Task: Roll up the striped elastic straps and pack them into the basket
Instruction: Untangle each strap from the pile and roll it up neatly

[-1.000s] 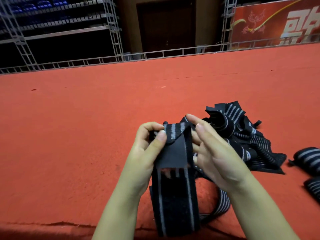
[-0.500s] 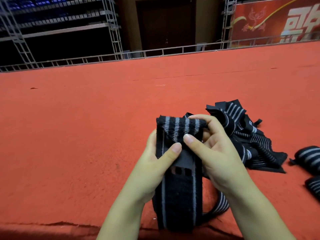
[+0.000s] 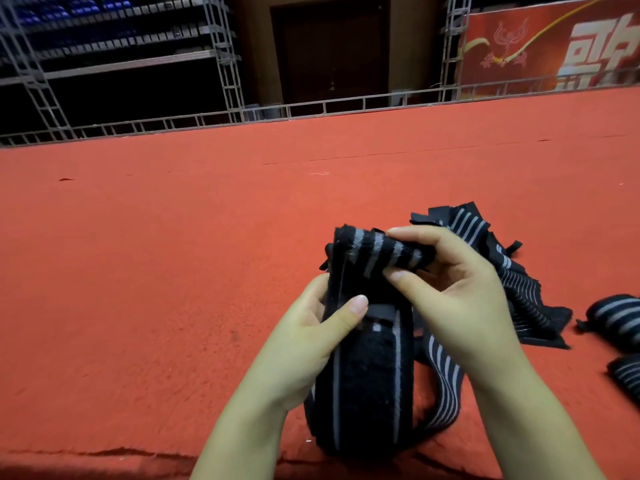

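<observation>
Both hands hold one black elastic strap with grey stripes (image 3: 367,382) above the red carpet. My left hand (image 3: 322,337) clasps its left side, thumb pressed on the front. My right hand (image 3: 446,289) pinches the folded-over top end between thumb and fingers. The strap's tail hangs down and loops off to the right. A loose pile of the same striped straps (image 3: 519,282) lies just behind my right hand. Two rolled straps sit at the right edge, one (image 3: 616,315) above the other (image 3: 628,374). No basket is in view.
The red carpet (image 3: 173,271) spreads wide to the left and far side. Its near edge runs along the bottom of the view. A low metal truss rail (image 3: 311,110) bounds the far side, with scaffolding, a dark door and a red banner beyond.
The strap's top end has been folded further over towards me, and my right hand now pinches that fold. My left thumb has slid lower on the strap.
</observation>
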Motion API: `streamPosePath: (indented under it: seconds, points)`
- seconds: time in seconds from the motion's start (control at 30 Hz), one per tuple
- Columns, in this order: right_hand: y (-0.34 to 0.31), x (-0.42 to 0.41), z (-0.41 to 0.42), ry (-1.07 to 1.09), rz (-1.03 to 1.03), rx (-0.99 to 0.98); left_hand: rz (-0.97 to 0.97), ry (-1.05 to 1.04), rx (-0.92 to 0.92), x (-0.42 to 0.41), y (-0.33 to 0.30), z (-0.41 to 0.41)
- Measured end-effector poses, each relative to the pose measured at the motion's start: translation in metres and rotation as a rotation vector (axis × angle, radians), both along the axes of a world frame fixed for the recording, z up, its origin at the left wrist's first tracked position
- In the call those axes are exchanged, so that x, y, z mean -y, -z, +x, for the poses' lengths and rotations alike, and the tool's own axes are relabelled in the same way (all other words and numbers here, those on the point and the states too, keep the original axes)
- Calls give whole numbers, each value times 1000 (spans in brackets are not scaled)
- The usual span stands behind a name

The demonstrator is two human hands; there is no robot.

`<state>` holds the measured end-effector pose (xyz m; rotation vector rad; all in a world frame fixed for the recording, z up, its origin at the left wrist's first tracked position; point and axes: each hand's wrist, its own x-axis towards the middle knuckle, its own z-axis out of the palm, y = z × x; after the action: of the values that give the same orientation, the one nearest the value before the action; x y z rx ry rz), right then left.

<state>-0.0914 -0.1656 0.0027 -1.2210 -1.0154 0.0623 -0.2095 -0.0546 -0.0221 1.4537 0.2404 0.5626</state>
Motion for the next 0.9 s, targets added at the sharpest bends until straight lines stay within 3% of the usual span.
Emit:
streamPosePath:
  seconds: [0.2,0.37,0.73,0.9]
  points:
    - [6,-7,3,49,0,145,-66,-40,64,4,-3,3]
    - [17,-9,-1,-30,-41,294,-68,-148,75,7,-8,5]
    - [20,-6,1,-319,-56,-196,-10,-131,139,5,-9,-1]
    - [21,-6,2,-393,-177,-381,12,-125,128,-4,-7,-4]
